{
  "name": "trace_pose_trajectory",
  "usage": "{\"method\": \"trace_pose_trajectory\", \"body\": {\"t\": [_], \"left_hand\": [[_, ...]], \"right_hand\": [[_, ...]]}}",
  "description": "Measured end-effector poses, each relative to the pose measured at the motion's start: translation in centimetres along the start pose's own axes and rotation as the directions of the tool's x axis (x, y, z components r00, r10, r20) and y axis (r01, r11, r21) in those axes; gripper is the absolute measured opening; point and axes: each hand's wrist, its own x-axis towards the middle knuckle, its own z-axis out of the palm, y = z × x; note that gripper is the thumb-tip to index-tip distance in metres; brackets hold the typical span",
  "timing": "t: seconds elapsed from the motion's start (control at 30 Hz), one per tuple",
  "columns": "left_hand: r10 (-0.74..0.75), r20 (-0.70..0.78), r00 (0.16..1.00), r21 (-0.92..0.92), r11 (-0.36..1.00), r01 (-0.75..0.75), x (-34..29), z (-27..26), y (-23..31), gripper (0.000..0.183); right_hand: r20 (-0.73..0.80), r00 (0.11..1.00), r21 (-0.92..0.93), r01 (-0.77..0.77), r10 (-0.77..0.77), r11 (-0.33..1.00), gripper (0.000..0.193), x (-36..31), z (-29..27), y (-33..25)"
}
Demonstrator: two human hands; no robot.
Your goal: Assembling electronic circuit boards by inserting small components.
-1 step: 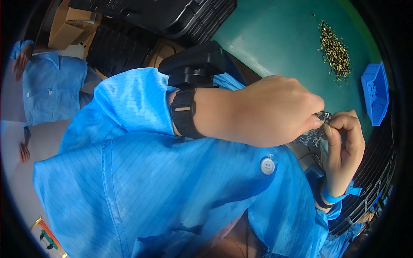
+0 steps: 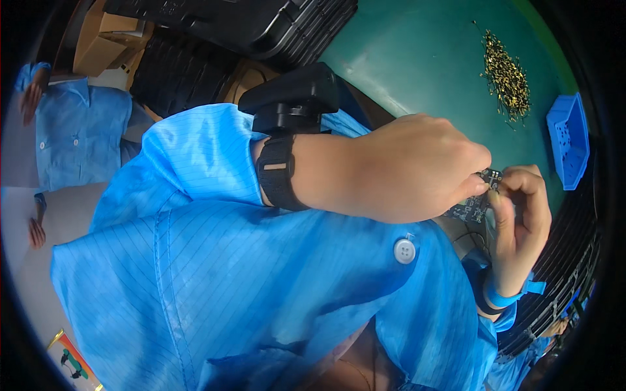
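Note:
A small dark circuit board [image 2: 466, 211] with pale printed marks sits between my two hands, at the right of the view. My left hand [image 2: 424, 169], coming in from the left with a black strap at the wrist, is closed on the board and covers much of it. My right hand [image 2: 527, 205], wearing a blue wristband, has thumb and finger pinched together at the board's right side, close to my left thumb. Whatever lies between those right fingertips is too small and covered to make out.
On the green tabletop [image 2: 404, 52] lies a heap of small gold-and-black pieces with thin leads [image 2: 506, 81]. A blue plastic bin [image 2: 567, 143] stands at the far right. Black trays [image 2: 261, 29] are stacked at the back left, near a cardboard box [image 2: 107, 42]. Another person in blue [image 2: 81, 133] is at the left.
Almost nothing differs; my right thumb and fingers have shifted very slightly at the board's edge.

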Motion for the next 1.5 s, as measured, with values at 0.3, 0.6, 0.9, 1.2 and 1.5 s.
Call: {"method": "trace_pose_trajectory", "body": {"t": [0.3,0.6,0.9,1.2,1.5], "left_hand": [[0.103,-0.105,0.989,0.159,0.984,-0.086,0.4,0.6,0.6,0.017],[0.259,-0.195,0.946,0.330,0.925,-0.185,0.1,1.1,1.2,0.017],[0.258,-0.218,0.941,0.376,0.912,-0.163,-0.9,1.3,1.2,0.018],[0.246,-0.220,0.944,0.356,0.921,-0.157,-1.1,1.5,1.5,0.019],[0.255,-0.226,0.940,0.318,0.931,-0.176,-1.0,1.6,1.5,0.018]], "right_hand": [[-0.276,0.958,0.157,-0.041,0.083,0.987,0.011,-1.7,1.4,0.0],[-0.331,0.941,-0.024,0.069,-0.073,0.997,0.015,-2.1,1.1,-0.8],[-0.330,0.933,-0.041,0.138,-0.143,0.990,0.016,-2.3,1.8,-0.7],[-0.315,0.942,-0.018,0.116,-0.115,0.993,0.015,-2.7,1.6,-1.0],[-0.326,0.938,-0.022,0.113,-0.114,0.993,0.016,-2.8,1.4,-1.1]]}}
